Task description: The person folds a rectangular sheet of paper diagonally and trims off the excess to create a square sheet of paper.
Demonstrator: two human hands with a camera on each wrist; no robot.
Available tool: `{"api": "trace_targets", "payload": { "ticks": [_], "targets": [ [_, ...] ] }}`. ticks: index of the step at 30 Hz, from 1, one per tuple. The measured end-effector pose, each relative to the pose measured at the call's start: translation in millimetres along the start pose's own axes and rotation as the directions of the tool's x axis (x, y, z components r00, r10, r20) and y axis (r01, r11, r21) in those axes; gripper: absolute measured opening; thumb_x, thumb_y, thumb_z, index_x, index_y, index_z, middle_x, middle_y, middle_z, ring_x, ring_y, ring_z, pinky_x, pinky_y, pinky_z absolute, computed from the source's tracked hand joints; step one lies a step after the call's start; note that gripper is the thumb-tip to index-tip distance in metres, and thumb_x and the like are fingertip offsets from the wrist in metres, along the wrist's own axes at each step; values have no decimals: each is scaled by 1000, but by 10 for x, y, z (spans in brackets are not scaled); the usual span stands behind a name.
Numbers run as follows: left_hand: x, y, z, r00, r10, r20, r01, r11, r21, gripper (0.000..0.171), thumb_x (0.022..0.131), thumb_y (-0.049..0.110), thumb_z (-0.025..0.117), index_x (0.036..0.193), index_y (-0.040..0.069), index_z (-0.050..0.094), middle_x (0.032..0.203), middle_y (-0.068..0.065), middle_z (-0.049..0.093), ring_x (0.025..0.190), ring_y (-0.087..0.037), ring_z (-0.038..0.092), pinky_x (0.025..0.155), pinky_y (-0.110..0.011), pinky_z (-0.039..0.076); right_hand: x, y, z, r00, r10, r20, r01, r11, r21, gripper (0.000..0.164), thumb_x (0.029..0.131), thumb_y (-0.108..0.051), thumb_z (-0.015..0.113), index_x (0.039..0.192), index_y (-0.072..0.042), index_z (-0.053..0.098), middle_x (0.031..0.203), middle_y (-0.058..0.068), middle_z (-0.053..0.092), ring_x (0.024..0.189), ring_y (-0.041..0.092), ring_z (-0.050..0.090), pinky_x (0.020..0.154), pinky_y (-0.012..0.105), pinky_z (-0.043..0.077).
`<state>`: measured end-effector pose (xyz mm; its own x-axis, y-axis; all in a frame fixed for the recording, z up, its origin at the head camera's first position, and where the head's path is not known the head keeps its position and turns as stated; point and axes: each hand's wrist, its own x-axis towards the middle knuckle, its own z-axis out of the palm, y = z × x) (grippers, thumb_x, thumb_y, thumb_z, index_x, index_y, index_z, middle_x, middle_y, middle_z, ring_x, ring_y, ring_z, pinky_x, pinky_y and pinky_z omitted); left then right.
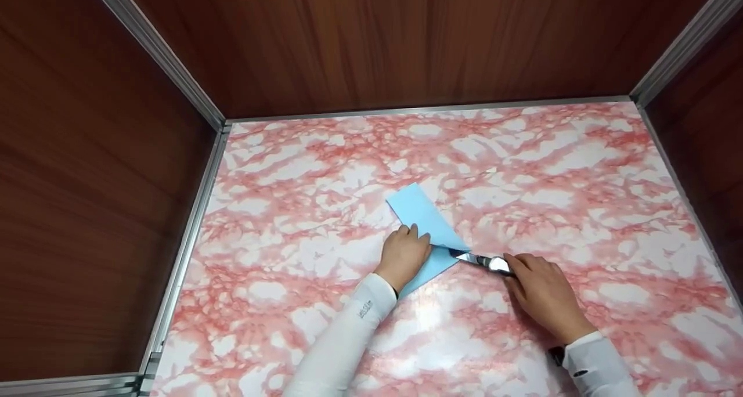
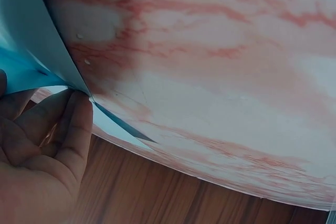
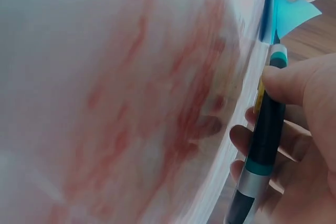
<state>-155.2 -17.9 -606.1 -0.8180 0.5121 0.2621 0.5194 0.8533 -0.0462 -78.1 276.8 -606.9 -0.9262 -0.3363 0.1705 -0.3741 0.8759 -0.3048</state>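
Observation:
A folded sheet of light blue paper (image 1: 422,214) lies near the middle of the table, its upper layer lifted along the right side. My left hand (image 1: 404,256) holds the paper at its left part; in the left wrist view the thumb and fingers (image 2: 79,124) pinch its edge. On the right, my right hand (image 1: 543,292) grips a utility knife (image 1: 496,264) by its dark handle, which shows teal and silver bands in the right wrist view. The blade (image 1: 466,257) points left and reaches in between the paper's layers at the fold, its tip hidden there.
The red-and-white marbled tabletop (image 1: 278,223) spreads around the hands. Dark wood panels (image 1: 383,43) in metal framing (image 1: 174,66) stand along the back, left and right edges. A dark band (image 1: 557,355) circles my right wrist.

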Motion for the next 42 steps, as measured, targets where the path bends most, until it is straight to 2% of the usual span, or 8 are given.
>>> {"api": "trace_targets", "payload": {
  "ticks": [2,5,9,11,14,23,35,42],
  "targets": [
    [-4,4,-12,1000,-5,14,6,1000,-21,22,101,29,65,109,15,80,114,-16,73,96,-29,67,78,-39,57,3,2,15,1000,-4,-17,4,1000,-12,51,94,-15,75,141,-1,60,116,16,64,104,38,60,89,57,46],
    [-12,15,-44,995,-32,99,40,996,-85,33,101,33,59,120,13,77,125,-19,69,107,-31,64,88,-40,54,-4,10,35,1000,-15,-23,14,999,-30,53,93,-15,76,144,-7,60,113,14,64,99,36,60,84,56,46],
    [-15,48,-90,964,-78,252,116,983,-140,58,106,52,39,134,12,70,140,-21,60,125,-33,57,101,-41,49,-19,16,49,999,-41,-30,40,999,-33,53,93,-15,77,144,-15,62,109,11,64,93,32,59,77,52,47],
    [-20,73,-98,953,-96,287,140,980,-138,70,106,62,28,138,13,67,144,-21,57,130,-34,54,103,-41,48,-24,19,55,998,-54,-36,53,998,-31,52,93,-16,77,143,-16,64,108,10,64,92,31,58,76,51,47],
    [-36,115,-83,949,-107,297,144,984,-104,78,104,69,26,144,11,61,146,-22,54,132,-34,53,103,-40,48,-25,18,63,997,-66,-41,65,997,-31,51,93,-16,77,143,-16,64,109,10,63,92,30,58,75,49,46],
    [-122,146,8,957,-81,279,82,997,8,85,97,72,47,156,10,45,153,-22,44,130,-30,48,103,-33,46,-25,4,63,998,-60,-28,59,998,-31,52,92,-14,78,142,-15,64,110,11,61,89,28,55,72,46,46],
    [-135,133,-1,938,-86,335,104,994,-36,86,98,72,44,161,13,36,158,-21,37,136,-29,42,110,-33,40,-4,-10,59,999,-40,-20,40,999,-28,51,92,-12,78,141,-14,65,107,12,61,87,28,53,71,45,46],
    [-136,123,11,952,-81,296,95,995,-34,86,97,72,46,159,13,40,156,-21,41,133,-29,45,106,-34,44,-1,10,59,999,-38,-31,37,999,-17,50,91,-12,78,140,-14,66,104,11,60,85,28,53,69,44,45]
  ]
}}
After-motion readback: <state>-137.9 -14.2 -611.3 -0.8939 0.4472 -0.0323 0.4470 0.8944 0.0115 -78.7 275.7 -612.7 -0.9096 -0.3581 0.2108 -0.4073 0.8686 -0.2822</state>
